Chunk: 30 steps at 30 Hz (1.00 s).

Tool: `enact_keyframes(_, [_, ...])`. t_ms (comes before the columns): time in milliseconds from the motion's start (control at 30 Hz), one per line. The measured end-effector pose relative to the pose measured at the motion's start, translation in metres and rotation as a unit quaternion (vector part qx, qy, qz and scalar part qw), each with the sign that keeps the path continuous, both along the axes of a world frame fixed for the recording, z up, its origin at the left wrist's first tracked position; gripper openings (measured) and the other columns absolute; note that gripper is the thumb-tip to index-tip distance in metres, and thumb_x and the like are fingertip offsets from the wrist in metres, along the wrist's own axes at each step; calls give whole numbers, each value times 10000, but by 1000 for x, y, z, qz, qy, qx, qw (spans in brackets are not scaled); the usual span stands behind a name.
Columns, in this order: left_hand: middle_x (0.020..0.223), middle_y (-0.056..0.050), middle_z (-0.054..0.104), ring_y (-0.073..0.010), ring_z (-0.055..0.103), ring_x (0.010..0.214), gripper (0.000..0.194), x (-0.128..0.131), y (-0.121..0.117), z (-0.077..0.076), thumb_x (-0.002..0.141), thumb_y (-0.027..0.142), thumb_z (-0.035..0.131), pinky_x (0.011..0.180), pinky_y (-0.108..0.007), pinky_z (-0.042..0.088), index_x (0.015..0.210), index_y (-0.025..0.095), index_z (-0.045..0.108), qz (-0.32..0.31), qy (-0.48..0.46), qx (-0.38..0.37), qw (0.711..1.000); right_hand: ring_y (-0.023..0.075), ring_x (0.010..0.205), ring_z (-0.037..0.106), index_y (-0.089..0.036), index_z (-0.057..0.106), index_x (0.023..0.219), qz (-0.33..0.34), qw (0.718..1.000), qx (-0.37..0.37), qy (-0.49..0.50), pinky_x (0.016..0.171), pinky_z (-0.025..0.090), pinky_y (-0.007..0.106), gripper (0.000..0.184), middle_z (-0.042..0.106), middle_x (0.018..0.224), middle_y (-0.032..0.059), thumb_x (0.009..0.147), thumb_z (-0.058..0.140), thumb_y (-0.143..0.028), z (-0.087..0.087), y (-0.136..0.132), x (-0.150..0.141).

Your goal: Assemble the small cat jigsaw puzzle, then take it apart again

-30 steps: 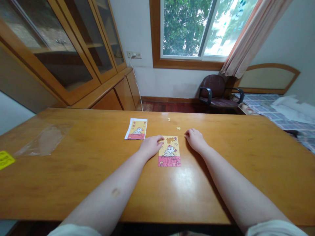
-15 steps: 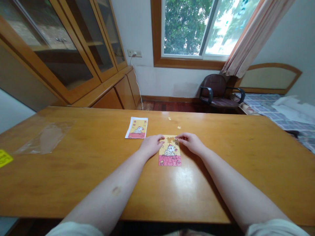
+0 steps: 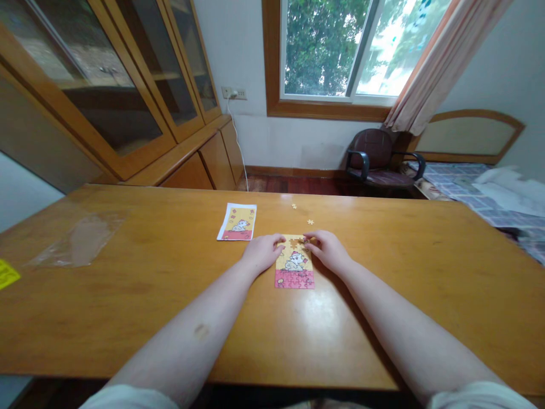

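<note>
A jigsaw puzzle [image 3: 294, 277], yellow above and pink below with a white cartoon animal, lies flat on the table before me. A gap near its top shows the wood beneath. My left hand [image 3: 264, 251] rests at the puzzle's upper left edge, thumb and fingers apart and touching the border. At the upper right corner, my right hand [image 3: 330, 250] has its thumb and fingertips around a small puzzle piece [image 3: 305, 240] beside the gap, which the fingers partly cover. Two loose pieces lie beyond the puzzle, a nearer one [image 3: 310, 222] and a farther one [image 3: 294, 206].
A reference picture card [image 3: 238, 218] with the same design lies left of the puzzle. Farther left are a clear plastic bag [image 3: 85, 241] and a yellow item [image 3: 7, 274] at the table's edge. Beyond the table [image 3: 170, 295] stand a glass-door cabinet [image 3: 170, 133] and an armchair [image 3: 374, 156].
The right hand's fingers have shifted slightly left and in over the puzzle's upper right corner. My left hand keeps its place; the view has moved very slightly.
</note>
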<state>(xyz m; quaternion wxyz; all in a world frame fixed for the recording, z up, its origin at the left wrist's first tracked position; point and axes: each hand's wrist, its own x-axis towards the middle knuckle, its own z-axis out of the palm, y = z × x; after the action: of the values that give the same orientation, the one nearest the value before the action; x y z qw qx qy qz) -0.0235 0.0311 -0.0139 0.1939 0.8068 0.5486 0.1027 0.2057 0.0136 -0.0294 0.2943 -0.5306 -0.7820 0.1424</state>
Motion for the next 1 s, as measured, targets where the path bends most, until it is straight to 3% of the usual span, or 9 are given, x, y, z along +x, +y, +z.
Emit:
enact_keyframes(167, [943,-27,717,-197,652,886,296,0,0,1,869,357,530,740,-261,447,1124,273,653,-2,1,1,1000,168,706,593,-202,745,904,81,987,38,-135,721,414,307,259,674,759,59,907,536,-355,15,-10,6])
enact_keyframes(333, [941,-25,719,-197,652,895,298,1,-1,4,865,354,537,750,-263,449,1126,271,654,-1,1,-4,1000,150,710,579,-238,758,924,142,974,25,-174,712,382,298,291,653,766,44,919,515,-397,24,-16,2])
enact_keyframes(633, [934,-22,721,-196,655,889,299,0,-1,2,862,359,535,753,-261,452,1120,272,659,1,-3,1,1000,195,899,628,-220,741,984,153,972,22,-175,811,405,335,296,694,1043,76,913,514,-395,21,-13,2])
enact_keyframes(1000, [946,-23,726,-199,659,883,300,1,-1,3,860,364,538,762,-270,458,1120,274,659,1,2,2,1000,230,1022,636,-203,707,1085,157,970,11,-185,860,441,376,343,675,1181,82,912,509,-424,21,-11,1])
